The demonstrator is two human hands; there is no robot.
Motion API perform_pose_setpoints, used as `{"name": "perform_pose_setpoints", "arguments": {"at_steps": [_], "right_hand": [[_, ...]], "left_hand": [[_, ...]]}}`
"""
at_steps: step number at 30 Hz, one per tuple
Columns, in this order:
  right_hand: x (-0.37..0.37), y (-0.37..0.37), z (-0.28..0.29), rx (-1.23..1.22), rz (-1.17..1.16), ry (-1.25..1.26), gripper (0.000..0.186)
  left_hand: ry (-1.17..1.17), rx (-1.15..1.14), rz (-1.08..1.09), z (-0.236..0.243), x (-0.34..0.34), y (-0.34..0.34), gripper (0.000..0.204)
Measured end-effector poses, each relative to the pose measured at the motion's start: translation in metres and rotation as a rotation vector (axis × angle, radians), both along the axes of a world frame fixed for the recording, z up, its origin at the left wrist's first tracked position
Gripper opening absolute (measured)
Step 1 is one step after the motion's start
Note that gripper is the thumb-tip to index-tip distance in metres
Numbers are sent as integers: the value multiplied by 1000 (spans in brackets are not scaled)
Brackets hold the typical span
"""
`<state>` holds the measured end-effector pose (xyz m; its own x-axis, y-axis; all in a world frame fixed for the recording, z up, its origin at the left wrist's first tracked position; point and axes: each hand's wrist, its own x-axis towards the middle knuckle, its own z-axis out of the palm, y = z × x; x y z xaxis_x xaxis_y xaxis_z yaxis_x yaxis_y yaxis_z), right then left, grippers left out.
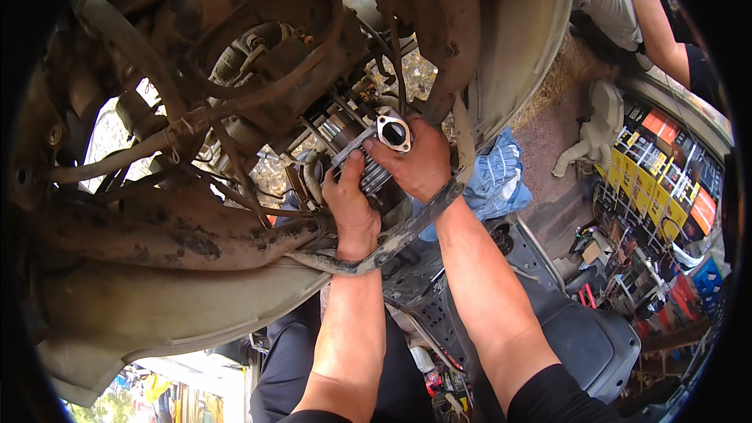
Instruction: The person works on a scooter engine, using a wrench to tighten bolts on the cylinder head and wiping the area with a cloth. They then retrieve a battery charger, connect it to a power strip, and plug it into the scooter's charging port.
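A finned metal engine cylinder (377, 178) sits among the engine parts in the middle, with both hands closed around it. My left hand (351, 207) grips its near left side, fingertips against the flat metal edge. My right hand (423, 163) wraps its right side, close to a pale oval flange (405, 145) with a dark round opening. Just beyond the cylinder are a shiny round metal part (338, 127) and several thin studs (318, 135). What lies under my fingers is hidden.
A dirty frame tube (180, 247) and a curved black hose (399, 247) cross near my wrists. Blue cloth (497, 180) lies right of them. Yellow and black boxes (650, 184) stand at far right, below another person's arm (658, 19). A dark plastic panel (580, 345) is lower right.
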<state>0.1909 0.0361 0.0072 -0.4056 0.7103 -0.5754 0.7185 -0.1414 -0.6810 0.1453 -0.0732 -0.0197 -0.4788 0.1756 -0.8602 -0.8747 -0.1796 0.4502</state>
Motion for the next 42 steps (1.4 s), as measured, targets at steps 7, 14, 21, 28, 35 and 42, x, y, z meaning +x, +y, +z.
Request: {"name": "perform_pose_setpoints", "arguments": {"at_steps": [7,14,21,28,35,42], "right_hand": [[2,4,-8,-71,-31,32,42],[0,-5,-2,16,-63,-59,44],[-1,3,-8,-8,-21,24,42],[2,3,-5,19,-14,-23,47],[5,-5,-6,99,-47,37,68],[63,-49,35,-120,-131,-265,67]], "left_hand": [[44,-36,-25,2,3,4,24],[48,-38,-74,2,-3,3,23],[64,-45,-39,-2,2,2,22],[112,-122,-136,-2,4,2,27],[11,48,28,-2,5,-6,33],[-346,82,-149,51,69,-39,50]]}}
